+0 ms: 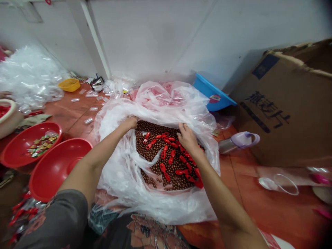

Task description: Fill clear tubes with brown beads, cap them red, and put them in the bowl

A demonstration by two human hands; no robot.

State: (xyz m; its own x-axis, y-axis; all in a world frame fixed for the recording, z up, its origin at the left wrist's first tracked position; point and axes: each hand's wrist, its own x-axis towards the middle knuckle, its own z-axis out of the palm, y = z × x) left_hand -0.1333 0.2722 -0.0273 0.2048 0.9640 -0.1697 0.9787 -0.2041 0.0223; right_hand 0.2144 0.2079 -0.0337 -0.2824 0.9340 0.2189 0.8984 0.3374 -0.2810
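A large clear plastic bag (114, 166) lies wide open in front of me, its sides folded down. Small round brown balls (153, 155) fill it, with several red spoon-like plastic pieces (164, 172) scattered on top, mostly toward the right. My left hand (131, 122) is closed on the bag's edge at the far left of the balls. Over the far right part, my right hand (187, 137) has its fingers apart, close to the bag's edge and the red pieces. Its fingertips are partly blurred, and I see nothing held in them.
Two red basins (55, 173) stand at left, the farther holding small wrapped pieces (43, 143). Beyond lie a heap of clear plastic tubes (33, 76) and a yellow basin (69, 85). To the right are a blue basin (212, 91), a lilac-lidded bottle (240, 141) and a cardboard box (287, 110).
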